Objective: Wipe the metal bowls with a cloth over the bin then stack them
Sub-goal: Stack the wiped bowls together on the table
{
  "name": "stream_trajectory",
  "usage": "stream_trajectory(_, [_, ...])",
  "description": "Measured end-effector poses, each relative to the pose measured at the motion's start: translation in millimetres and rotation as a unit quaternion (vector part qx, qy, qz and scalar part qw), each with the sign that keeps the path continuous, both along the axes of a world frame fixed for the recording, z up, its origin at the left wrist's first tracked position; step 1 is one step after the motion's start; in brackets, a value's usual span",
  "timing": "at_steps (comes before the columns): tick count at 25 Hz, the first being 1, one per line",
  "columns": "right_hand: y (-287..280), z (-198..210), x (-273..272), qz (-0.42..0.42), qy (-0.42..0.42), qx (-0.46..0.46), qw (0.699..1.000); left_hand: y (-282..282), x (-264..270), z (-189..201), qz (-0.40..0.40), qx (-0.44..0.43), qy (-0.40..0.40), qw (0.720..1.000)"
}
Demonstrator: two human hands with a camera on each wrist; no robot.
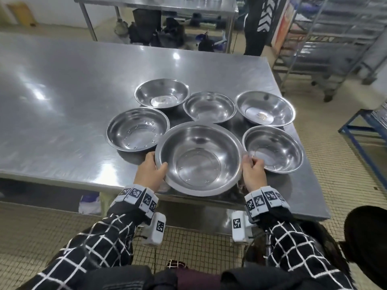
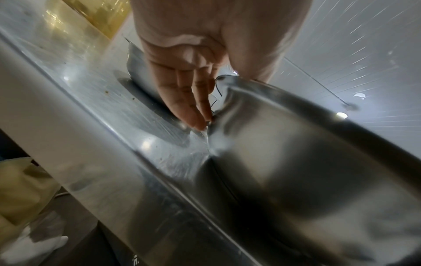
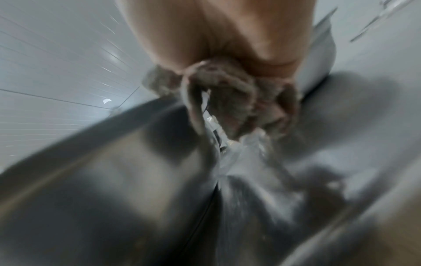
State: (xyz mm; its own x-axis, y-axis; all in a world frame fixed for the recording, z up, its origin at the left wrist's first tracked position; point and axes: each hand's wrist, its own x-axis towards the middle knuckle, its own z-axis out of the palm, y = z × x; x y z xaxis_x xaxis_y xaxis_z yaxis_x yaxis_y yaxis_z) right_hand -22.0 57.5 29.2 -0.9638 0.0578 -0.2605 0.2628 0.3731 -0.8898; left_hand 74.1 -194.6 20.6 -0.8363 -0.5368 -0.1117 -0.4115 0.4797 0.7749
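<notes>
I have the largest round stainless-steel bowl (image 1: 198, 159) at six o'clock in the cluster, sitting at the near edge of the steel worktable (image 1: 62, 114), ringed by five smaller metal bowls. The smaller steel bowl at its four o'clock (image 1: 274, 149) touches its rim, or nearly so. My worry is the lift: raised crooked, the big bowl could clip that neighbour and knock it toward the table's right edge. The smooth rim could also slip, since my right hand has a crumpled grey-brown cloth (image 3: 239, 108) bunched between palm and metal.

My left hand (image 1: 151, 171) grips the rim at nine o'clock, thumb hooked inside, fingers lying along the outer wall. My right hand (image 1: 253, 174) is curled closed around the cloth, pressed against the rim at three o'clock. No bin shows in any view.
</notes>
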Motion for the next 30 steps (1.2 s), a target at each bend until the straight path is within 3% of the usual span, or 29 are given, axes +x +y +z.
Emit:
stream_trajectory(4, [14.5,0.6,4.5,-0.014,-0.046,-0.001,0.999,-3.3,-1.7,-5.5,0.003,-0.002,0.043,0.999])
stream_trajectory(7, [16.0,-6.5,14.2,-0.023,-0.015,-0.014,1.000,-1.4,-2.6,-5.4,0.006,-0.005,0.056,0.998])
stream_trajectory(13, [-0.2,-22.3,31.5,0.023,0.101,0.097,0.990,-1.3,-3.0,-3.4,0.011,-0.011,0.047,0.999])
stream_trajectory(17, [-4.2,-32.1,14.1,0.011,0.047,0.187,0.981,-3.2,-10.5,0.5,-0.004,-0.023,0.064,0.998])
stream_trajectory(20, [-5.2,-29.3,-0.3,0.023,0.093,0.227,0.969,-8.4,-20.1,4.5,-0.025,-0.037,0.046,0.998])
stream_trajectory(26, [3.5,6.3,-8.8,-0.009,0.109,0.195,0.975,-4.8,-30.3,23.8,-0.060,-0.101,0.027,0.993])
stream_trajectory(30, [34.0,34.6,-46.2,-0.061,0.089,0.112,0.988,27.1,-67.3,74.8,-0.156,-0.108,-0.041,0.981])
